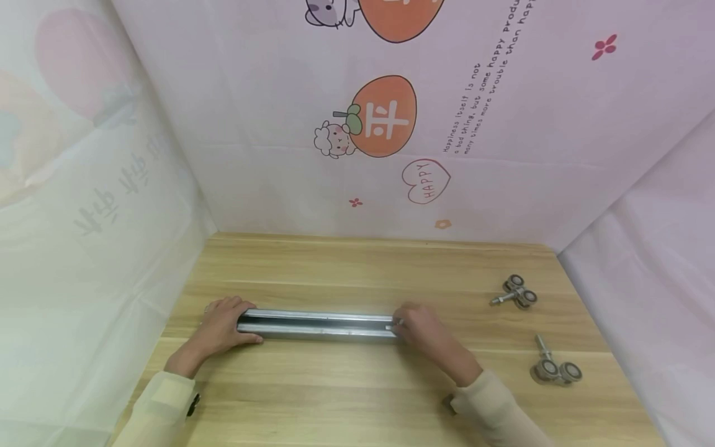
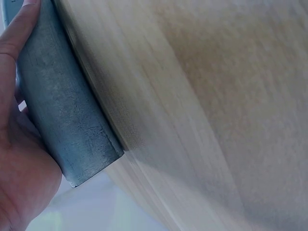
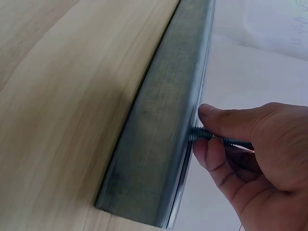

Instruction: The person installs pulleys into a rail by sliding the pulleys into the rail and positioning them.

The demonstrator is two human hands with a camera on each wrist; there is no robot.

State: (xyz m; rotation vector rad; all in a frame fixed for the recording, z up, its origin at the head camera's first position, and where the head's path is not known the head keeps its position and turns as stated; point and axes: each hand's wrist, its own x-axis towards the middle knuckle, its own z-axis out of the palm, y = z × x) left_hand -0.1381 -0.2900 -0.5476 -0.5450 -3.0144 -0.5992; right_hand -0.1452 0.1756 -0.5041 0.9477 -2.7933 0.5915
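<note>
Silver metal makes up the long rail (image 1: 321,333), which lies on the wooden worktop (image 1: 357,391) with its slot (image 1: 321,323) facing up. The left hand (image 1: 221,328) holds it by one end. The right hand (image 1: 427,335) pinches a bolt (image 3: 198,133) that sticks out of the slot near the other end. Two wheel sets (image 1: 527,298) lie off to the right.

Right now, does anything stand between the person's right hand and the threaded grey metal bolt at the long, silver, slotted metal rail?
Nothing visible does: the right hand pinches the bolt directly, at the slotted side of the rail.
</note>
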